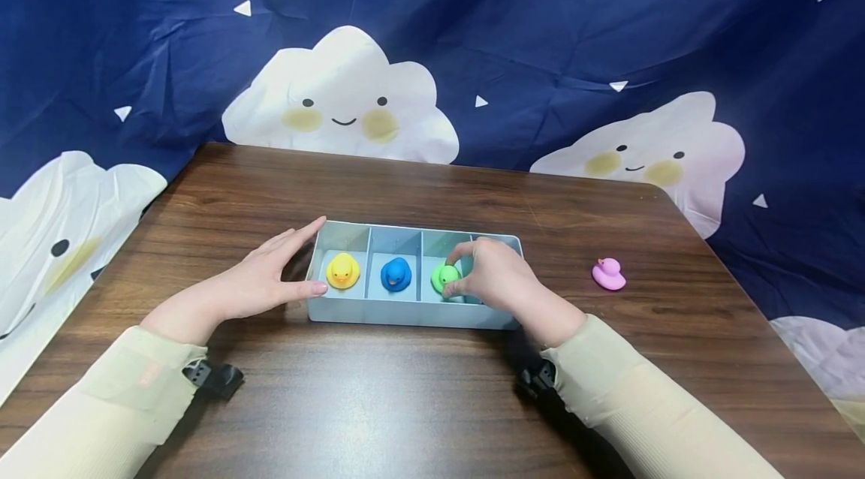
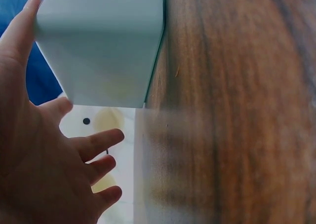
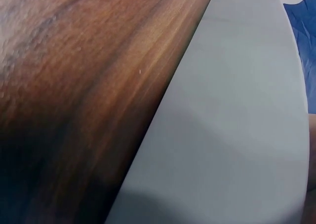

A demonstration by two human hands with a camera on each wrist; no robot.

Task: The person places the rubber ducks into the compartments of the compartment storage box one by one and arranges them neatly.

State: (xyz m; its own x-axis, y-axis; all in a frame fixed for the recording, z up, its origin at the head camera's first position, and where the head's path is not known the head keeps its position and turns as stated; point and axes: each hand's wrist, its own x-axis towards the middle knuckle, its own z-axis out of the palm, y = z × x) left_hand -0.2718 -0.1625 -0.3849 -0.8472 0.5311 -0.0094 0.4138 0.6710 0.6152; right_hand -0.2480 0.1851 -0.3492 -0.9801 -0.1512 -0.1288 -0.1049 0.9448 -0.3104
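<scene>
A pale blue box point(image 1: 412, 313) with a row of compartments lies on the table. My right hand point(image 1: 501, 275) reaches over its right end and pinches a green rubber duck point(image 1: 442, 276) between thumb and fingers, low in the third compartment from the left. In the leftmost compartment sits a yellow rubber duck point(image 1: 342, 271), and a blue rubber duck point(image 1: 396, 275) is beside it in the second. My left hand point(image 1: 260, 284) spreads at the box's left end, thumb at the near corner and index finger at the far one. The right hand covers most of the rightmost compartment.
To the right of the box, a pink rubber duck point(image 1: 609, 275) stands on the brown wooden table point(image 1: 324, 404). Behind the table hangs a dark blue cloth point(image 1: 513, 36) with white clouds. Box wall point(image 3: 222, 110) fills much of the right wrist view.
</scene>
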